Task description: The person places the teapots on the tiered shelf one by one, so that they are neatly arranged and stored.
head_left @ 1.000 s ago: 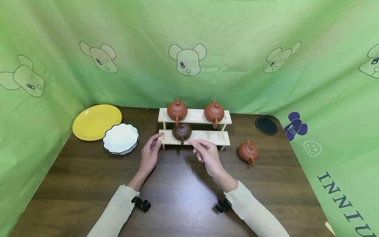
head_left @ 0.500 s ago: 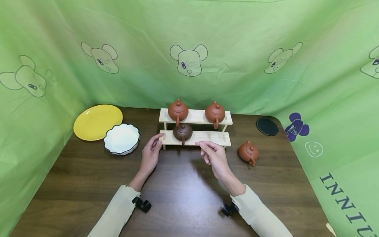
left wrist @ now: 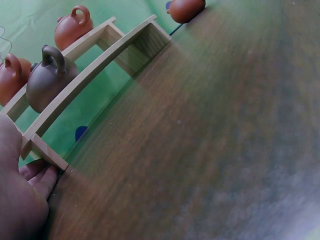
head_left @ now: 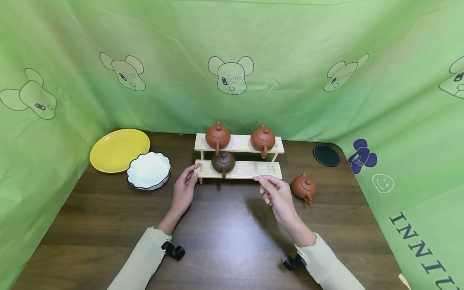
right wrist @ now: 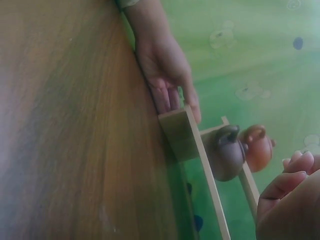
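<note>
My left hand [head_left: 184, 189] grips the left end of the lower wooden shelf [head_left: 246, 171], its thumb at the front edge. In the left wrist view, its fingers [left wrist: 44, 177] curl beside the shelf's end leg [left wrist: 50, 152]. My right hand [head_left: 278, 197] is at that shelf's front edge, right of centre, thumb against forefinger and the other fingers curled; nothing shows between them. Whether its fingertips touch the wood is unclear. A dark brown teapot [head_left: 223, 162] stands upright on the lower shelf's left half, handle toward me. Two reddish teapots, left [head_left: 218, 137] and right [head_left: 263, 139], stand on the upper shelf [head_left: 241, 141].
Another reddish teapot [head_left: 304, 186] stands on the dark wooden table [head_left: 224, 241], right of my right hand. A black oval coaster [head_left: 327, 155] lies behind it. On the left are a yellow plate [head_left: 116, 151] and a white scalloped bowl [head_left: 148, 171]. Green cloth [head_left: 232, 108] hangs around the table.
My right hand has moved right along the lower shelf's front edge, away from the dark teapot toward the shelf's right end. My left hand, the shelves and the teapots stay in place.
</note>
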The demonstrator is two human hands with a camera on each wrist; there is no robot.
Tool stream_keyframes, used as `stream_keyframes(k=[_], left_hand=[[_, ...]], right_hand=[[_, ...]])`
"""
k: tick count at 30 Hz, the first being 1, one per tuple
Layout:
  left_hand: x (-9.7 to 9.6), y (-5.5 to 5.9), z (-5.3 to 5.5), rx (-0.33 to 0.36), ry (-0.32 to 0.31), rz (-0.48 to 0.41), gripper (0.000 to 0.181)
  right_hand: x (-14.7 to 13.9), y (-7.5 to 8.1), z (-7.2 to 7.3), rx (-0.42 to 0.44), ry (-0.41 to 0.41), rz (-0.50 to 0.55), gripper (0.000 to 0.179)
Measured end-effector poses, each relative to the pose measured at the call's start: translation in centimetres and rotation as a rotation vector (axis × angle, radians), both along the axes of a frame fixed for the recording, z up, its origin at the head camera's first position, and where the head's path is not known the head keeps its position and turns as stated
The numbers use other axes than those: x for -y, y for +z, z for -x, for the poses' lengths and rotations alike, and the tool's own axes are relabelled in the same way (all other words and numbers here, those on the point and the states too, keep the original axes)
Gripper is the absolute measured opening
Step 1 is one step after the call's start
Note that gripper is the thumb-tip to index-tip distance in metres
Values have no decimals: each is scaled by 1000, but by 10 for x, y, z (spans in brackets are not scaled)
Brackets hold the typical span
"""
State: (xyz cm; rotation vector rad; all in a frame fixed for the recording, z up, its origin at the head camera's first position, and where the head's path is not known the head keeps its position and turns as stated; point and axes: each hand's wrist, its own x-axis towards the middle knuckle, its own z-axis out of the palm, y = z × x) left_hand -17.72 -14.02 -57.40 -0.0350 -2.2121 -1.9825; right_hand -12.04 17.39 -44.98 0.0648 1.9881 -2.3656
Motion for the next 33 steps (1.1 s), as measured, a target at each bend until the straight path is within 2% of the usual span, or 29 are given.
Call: stream_keyframes(k=[3,10,19,25,33], left_hand=[[-1,1,-1,-26,5,30,32],[3,-6,2,41,-4,-33,30],[2,-6,3,37,-11,-31,30],[0,-1,0,-22,7,14,31],[2,-7,3,37,-8,-21,30]], right_hand=[[-6,0,-3,9,-13,-5,17],[-20,1,-10,9,-28,-19,19],[-41,1,-18,33,-62,-22,24],[-57,1,-24,2,-81,-28,28],[-80,-2,-33,-4,-97,-25,28]])
